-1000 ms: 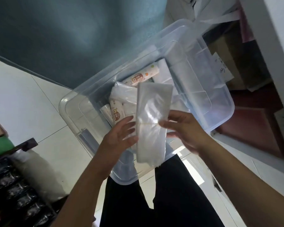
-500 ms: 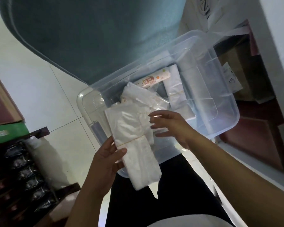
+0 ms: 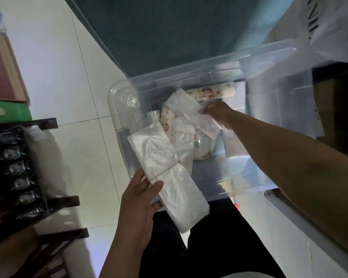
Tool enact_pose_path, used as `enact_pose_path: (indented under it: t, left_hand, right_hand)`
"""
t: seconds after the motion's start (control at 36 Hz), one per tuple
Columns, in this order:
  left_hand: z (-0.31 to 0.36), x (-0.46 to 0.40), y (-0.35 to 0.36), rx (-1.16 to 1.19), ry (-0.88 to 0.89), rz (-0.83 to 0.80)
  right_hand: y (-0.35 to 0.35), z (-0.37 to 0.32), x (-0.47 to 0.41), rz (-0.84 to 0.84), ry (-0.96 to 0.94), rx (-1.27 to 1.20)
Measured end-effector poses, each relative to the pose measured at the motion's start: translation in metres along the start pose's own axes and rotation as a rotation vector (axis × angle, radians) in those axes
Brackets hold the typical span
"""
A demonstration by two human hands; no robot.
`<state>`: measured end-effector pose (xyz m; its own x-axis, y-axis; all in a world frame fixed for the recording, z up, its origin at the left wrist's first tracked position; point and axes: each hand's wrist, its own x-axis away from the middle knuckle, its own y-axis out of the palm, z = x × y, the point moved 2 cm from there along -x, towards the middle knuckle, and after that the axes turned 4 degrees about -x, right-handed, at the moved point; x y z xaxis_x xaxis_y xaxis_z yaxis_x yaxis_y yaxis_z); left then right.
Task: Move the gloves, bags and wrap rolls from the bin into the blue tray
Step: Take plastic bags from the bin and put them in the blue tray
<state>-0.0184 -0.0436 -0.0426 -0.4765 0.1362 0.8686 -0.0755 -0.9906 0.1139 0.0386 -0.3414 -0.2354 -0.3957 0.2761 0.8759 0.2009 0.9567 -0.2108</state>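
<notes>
A clear plastic bin (image 3: 117,109) stands on the floor in front of me. My left hand (image 3: 139,201) grips a flat bundle of clear plastic bags (image 3: 169,177) bound with a rubber band, held over the bin's near left corner. My right hand (image 3: 217,112) reaches into the bin and pinches another white bag pack (image 3: 186,109). Printed wrap rolls lie inside: one (image 3: 211,93) at the back, one (image 3: 167,121) at the left. More white packs (image 3: 191,141) lie beneath them. The blue tray is not in view.
A dark teal surface (image 3: 169,33) lies behind the bin. At the left stand a dark wooden rack (image 3: 48,201) with black packets, a green box (image 3: 8,112) and a brown carton (image 3: 2,67). White floor tiles (image 3: 68,77) spread between. My dark trousers show below.
My left hand alone now holds the bag bundle, carried lower and to the left. My right hand let go of it and reached into the bin onto another bag pack.
</notes>
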Motion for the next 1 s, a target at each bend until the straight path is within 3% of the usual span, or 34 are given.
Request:
enact_pose_path:
  t: [0.14, 0.53, 0.81, 1.0]
  left_hand:
    - [0.003, 0.006, -0.006, -0.007, -0.007, 0.018]
    - [0.051, 0.035, -0.016, -0.056, 0.07, -0.033]
    - [0.1, 0.063, -0.025, -0.082, 0.129, -0.169]
    - [0.123, 0.094, -0.039, -0.166, 0.183, -0.386]
  right_hand:
    - [0.011, 0.005, -0.006, 0.019, 0.015, 0.155]
    - [-0.016, 0.015, 0.067, 0.141, -0.012, 0.049]
    - [-0.029, -0.039, 0.252, 0.161, -0.194, -0.266]
    - [0.011, -0.062, 0.408, 0.09, -0.371, -0.502]
